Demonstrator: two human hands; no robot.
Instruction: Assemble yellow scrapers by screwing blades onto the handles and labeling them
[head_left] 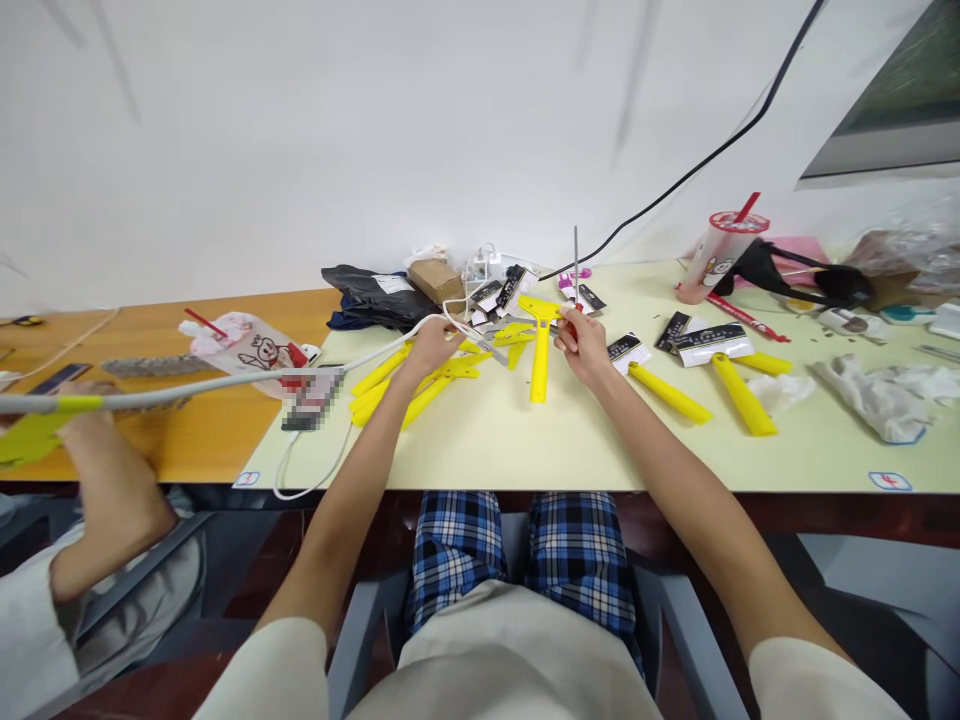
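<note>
My right hand [586,345] is closed round a screwdriver [576,250] with a red handle, its shaft pointing up. By its fingertips is a yellow scraper [539,350], head away from me and handle toward me; whether the fingers also grip it I cannot tell. My left hand [433,348] reaches in among metal blade pieces [491,350] and a pile of yellow scraper handles [420,400]. Its fingers are drawn together, but what lies between them is hidden. More yellow handles [670,393] lie right of my right hand, beside black-and-white packets [714,342].
A white cable [225,388] crosses in front on the left. Lidded cups stand right [721,255] and lean left [251,350]. A black bag [379,298] and cardboard box [436,280] sit at the back. Another person's arm [112,480] is at far left; crumpled wrappers [874,400] lie right.
</note>
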